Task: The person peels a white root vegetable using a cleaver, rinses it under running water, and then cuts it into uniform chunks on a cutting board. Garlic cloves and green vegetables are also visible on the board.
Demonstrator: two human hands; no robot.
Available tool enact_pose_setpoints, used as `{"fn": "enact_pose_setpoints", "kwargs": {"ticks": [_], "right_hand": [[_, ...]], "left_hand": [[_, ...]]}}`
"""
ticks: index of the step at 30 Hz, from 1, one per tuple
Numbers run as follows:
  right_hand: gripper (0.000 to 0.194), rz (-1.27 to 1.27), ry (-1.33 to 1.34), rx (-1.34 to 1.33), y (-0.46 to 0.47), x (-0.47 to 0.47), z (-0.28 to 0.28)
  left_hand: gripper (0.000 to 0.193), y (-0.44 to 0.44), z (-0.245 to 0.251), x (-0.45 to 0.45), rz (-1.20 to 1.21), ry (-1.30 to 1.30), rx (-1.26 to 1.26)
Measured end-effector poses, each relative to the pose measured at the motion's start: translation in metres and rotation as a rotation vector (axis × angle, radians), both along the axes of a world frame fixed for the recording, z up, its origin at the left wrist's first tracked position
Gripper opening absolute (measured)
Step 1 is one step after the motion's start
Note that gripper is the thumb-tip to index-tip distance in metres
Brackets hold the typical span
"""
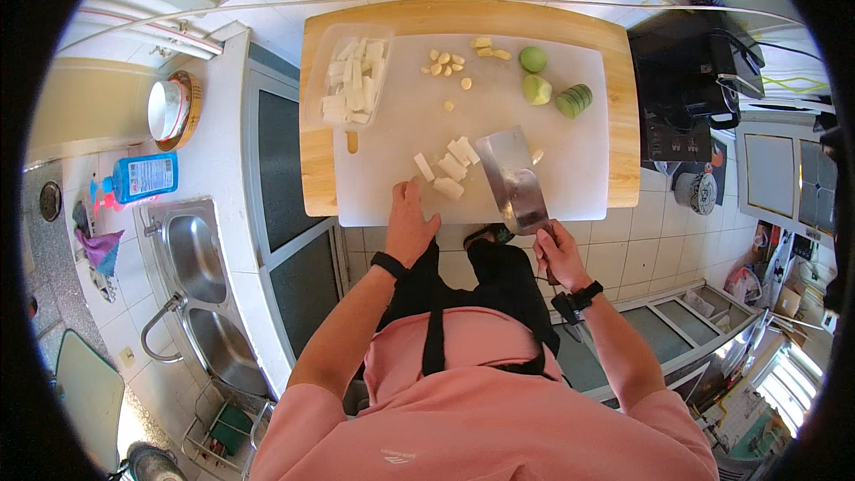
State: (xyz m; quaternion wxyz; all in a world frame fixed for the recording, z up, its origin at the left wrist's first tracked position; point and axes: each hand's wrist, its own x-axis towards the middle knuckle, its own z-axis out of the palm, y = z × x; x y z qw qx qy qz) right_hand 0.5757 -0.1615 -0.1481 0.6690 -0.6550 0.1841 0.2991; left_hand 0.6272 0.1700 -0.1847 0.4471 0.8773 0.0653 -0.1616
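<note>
My right hand (560, 255) grips the handle of a cleaver (513, 180), whose broad blade lies over the right front of a white plastic cutting board (401, 127). Near the board's front edge is my left hand (409, 222), its fingers beside several white cut pieces (453, 167) and holding nothing that I can see. At the board's back left, a clear plastic container (319, 97) holds many white strips (357, 80). Peeled garlic cloves (444, 63) and yellowish pieces (491, 48), perhaps ginger, lie at the back. Green round vegetable pieces (533, 59) and a sliced green one (574, 101) are on the right.
A wooden board (621, 167) lies under the white one. To the left are a double steel sink (197, 254), a blue bottle (143, 177) and a white bowl (165, 110) in a basket. A black appliance (688, 73) stands to the right.
</note>
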Motion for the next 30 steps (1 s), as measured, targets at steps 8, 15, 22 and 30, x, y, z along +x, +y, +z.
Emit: {"fn": "enact_pose_setpoints", "kwargs": {"ticks": [8, 15, 22, 30], "right_hand": [[0.025, -0.084, 0.02, 0.165, 0.011, 0.007, -0.046], [0.026, -0.006, 0.064, 0.22, 0.029, -0.001, -0.059], [0.026, -0.02, 0.122, 0.256, 0.052, -0.008, -0.06], [0.022, -0.033, 0.174, 0.29, 0.076, -0.012, -0.065]], "left_hand": [[0.107, -0.018, 0.004, 0.023, -0.138, -0.111, 0.192], [0.106, -0.021, 0.008, 0.032, -0.169, -0.094, 0.161], [0.105, -0.013, -0.004, 0.033, -0.218, -0.195, 0.113], [0.103, -0.001, -0.006, 0.039, -0.265, -0.158, 0.061]]}}
